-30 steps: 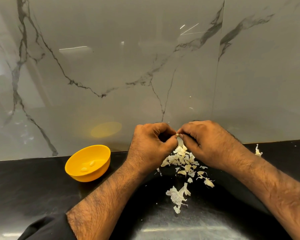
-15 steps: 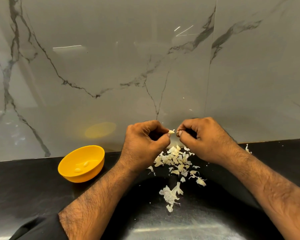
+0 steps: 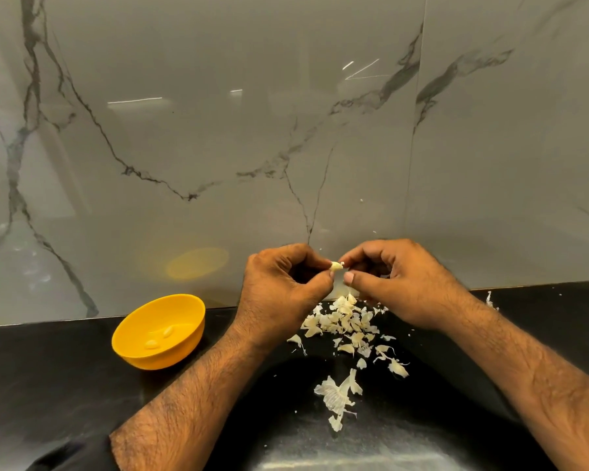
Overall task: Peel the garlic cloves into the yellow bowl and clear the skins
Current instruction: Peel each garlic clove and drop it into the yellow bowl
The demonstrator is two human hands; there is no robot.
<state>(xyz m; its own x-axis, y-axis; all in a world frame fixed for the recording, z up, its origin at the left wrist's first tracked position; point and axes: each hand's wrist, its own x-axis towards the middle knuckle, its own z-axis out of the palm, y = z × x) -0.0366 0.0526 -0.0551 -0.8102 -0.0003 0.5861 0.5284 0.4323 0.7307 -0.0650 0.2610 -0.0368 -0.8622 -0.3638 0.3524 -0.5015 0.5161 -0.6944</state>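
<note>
A small pale garlic clove (image 3: pixel 336 265) is pinched between the fingertips of my left hand (image 3: pixel 283 290) and my right hand (image 3: pixel 398 283), held above the counter near the wall. Below the hands lies a pile of papery garlic skins (image 3: pixel 346 322), with larger skin pieces (image 3: pixel 337 394) nearer to me. The yellow bowl (image 3: pixel 133 334) stands on the counter to the left of my left forearm, and two peeled cloves (image 3: pixel 159 338) lie inside it.
The black counter (image 3: pixel 48 385) runs along a glossy grey marble wall (image 3: pixel 218 130). A stray skin scrap (image 3: pixel 489 299) lies at the counter's back edge on the right.
Both hands have risen slightly and the fingertips have spread, so the clove now shows between them. A skin strip that hung from the hands a second ago is gone.
</note>
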